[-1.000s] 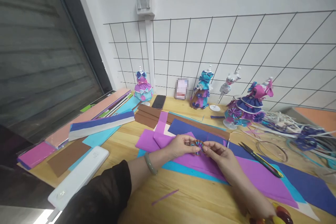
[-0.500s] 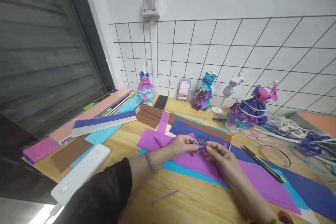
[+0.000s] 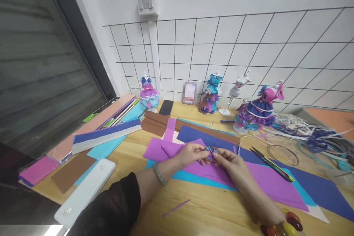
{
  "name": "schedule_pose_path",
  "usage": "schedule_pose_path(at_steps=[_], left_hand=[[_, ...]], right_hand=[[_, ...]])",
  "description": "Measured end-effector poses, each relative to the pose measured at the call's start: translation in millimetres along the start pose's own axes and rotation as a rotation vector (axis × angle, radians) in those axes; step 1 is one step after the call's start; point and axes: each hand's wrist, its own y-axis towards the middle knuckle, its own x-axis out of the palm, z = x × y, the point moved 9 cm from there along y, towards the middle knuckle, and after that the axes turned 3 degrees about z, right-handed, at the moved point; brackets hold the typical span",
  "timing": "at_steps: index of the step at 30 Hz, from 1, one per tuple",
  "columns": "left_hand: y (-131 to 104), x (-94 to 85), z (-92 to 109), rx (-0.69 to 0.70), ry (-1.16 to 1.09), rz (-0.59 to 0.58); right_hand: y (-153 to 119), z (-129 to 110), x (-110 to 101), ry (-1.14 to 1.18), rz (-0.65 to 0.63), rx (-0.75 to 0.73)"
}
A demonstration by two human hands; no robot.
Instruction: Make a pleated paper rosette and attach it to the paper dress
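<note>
Between my two hands is a small pleated paper rosette [image 3: 211, 153] in blue, purple and brown, held over the purple sheets. My left hand [image 3: 193, 153] pinches its left side between thumb and fingers. On the right side, my right hand [image 3: 227, 158] grips it the same way, and the fingertips cover part of its edge. Under both hands lie purple sheets [image 3: 273, 177], with a light blue sheet [image 3: 188, 180] showing below and a dark blue sheet [image 3: 199, 135] behind. A thin purple strip [image 3: 176, 208] rests on the bare wood in front.
Scissors [image 3: 272, 164] lie right of my hands. Miniature dress forms [image 3: 149, 94] stand along the wall, with a phone [image 3: 166, 107] near the left one. A white, long device [image 3: 85, 191] sits at left. Tangled ribbons and cords [image 3: 293, 125] fill the right. Brown strips [image 3: 157, 123] lie behind the purple sheets.
The rosette has turned and looks more folded between my fingers, with both hands still holding it. The camera view has shifted slightly, so the right wrist's beaded bracelet shows more.
</note>
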Motion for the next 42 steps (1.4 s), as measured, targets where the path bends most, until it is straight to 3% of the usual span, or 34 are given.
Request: schedule_pose_path(at_steps=[10, 25, 29, 36, 42], left_hand=[[2, -4.9, -8, -0.047, 0.013, 0.015], [0, -0.2, -5, -0.067, 0.047, -0.026], [0, -1.2, -3, -0.057, 0.06, -0.016], [-2, -0.2, -2, -0.059, 0.089, -0.01], [-2, -1.5, -1, -0.059, 0.1, 0.013]], right_hand=[[-2, 7, 9, 0.212, -0.096, 0.128], [-4, -12, 24, 0.058, -0.159, -0.086], [-2, -9, 24, 0.08, -0.223, -0.072], [5, 5, 8, 0.047, -0.112, -0.027], [4, -1, 10, 0.063, -0.156, -0.032]])
